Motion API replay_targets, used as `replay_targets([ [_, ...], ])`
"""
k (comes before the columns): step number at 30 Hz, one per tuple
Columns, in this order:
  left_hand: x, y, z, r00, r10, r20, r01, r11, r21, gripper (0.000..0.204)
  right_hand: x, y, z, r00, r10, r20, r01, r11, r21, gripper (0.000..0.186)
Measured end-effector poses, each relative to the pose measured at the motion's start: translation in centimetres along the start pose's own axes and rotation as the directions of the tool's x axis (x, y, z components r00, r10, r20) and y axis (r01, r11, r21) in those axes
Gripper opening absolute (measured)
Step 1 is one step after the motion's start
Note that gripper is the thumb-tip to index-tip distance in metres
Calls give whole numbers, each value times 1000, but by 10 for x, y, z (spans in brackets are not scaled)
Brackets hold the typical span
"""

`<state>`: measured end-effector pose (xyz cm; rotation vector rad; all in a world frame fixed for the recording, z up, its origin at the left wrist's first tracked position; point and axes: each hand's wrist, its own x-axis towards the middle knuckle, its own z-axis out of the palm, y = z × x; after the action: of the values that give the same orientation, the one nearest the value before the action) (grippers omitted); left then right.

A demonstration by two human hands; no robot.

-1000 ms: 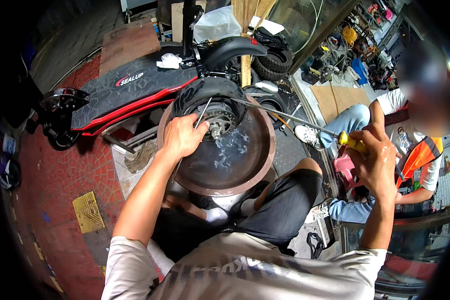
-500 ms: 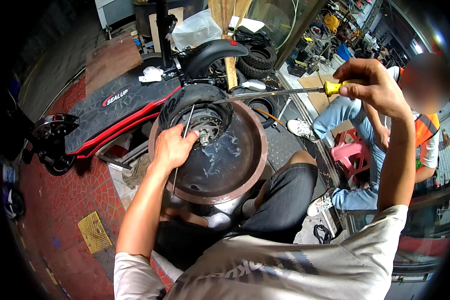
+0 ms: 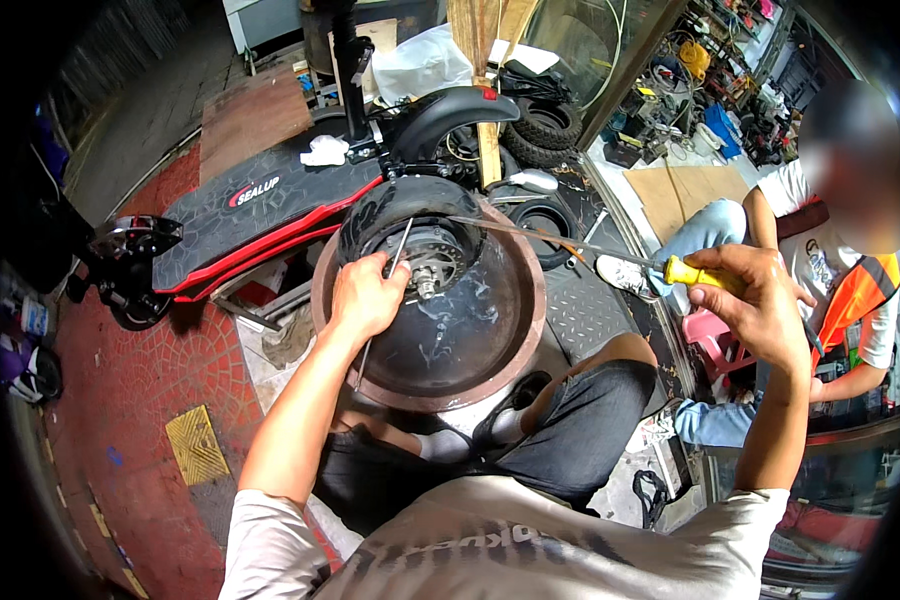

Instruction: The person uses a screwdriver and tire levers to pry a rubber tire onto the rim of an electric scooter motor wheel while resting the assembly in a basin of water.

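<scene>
Head view: left hand grips a thin metal rod against the scooter wheel, which sits in the water basin. Right hand, right of the basin, is clenched on a yellow-handled screwdriver — long shaft reaching the tyre. Rubber likely stiff, wet, slippery — best held by the rim.
</scene>
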<state>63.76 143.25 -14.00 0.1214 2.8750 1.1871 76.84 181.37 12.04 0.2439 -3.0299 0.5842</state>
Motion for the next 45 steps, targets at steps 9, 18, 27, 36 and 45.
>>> replay_targets([
  [9, 1, 0, 1, 999, -50, -14, 49, 996, -75, 42, -25, 42, -22, 991, 116, -64, -107, 985, 136, 29],
  [18, -1, 4, -3, 988, -124, 88, 136, 979, -148, 47, -2, 45, -6, 993, 115, -19, -113, 989, 97, 30],
  [27, -1, 11, -8, 991, -101, 93, 111, 988, -111, 50, 43, 39, -14, 995, 82, 58, -91, 983, 159, 27],
  [36, 3, 7, -2, 999, -39, 35, 44, 987, -154, 51, 13, 24, 23, 1000, 9, 29, -9, 1000, -4, 23],
  [45, 1, 0, 4, 994, -103, -30, 97, 983, -158, 49, -22, 21, 37, 946, 132, 297, -259, 857, 445, 72],
])
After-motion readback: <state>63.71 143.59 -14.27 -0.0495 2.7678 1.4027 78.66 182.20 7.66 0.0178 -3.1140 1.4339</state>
